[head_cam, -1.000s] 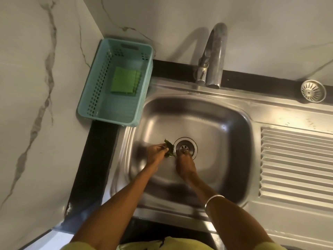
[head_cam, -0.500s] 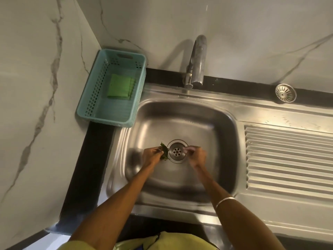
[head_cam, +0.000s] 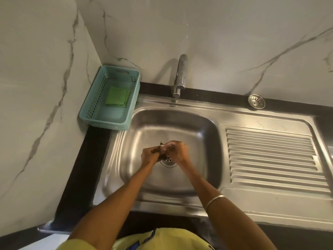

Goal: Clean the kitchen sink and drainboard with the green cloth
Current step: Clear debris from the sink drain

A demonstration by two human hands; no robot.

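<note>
Lying folded in the teal basket, the green cloth is well beyond the left hand, untouched. Both hands meet over the sink drain; the left hand grips a dark green scrap, and the right hand has its fingers curled at it. Right of the hands lies the ribbed drainboard. No writing is readable. Black worktop, marble walls.

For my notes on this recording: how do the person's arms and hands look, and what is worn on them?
Both forearms are bare. The right wrist carries a thin silver bangle. Yellow-green sleeves start near the bottom edge. The left hand and right hand wear no gloves; rings cannot be told.
</note>
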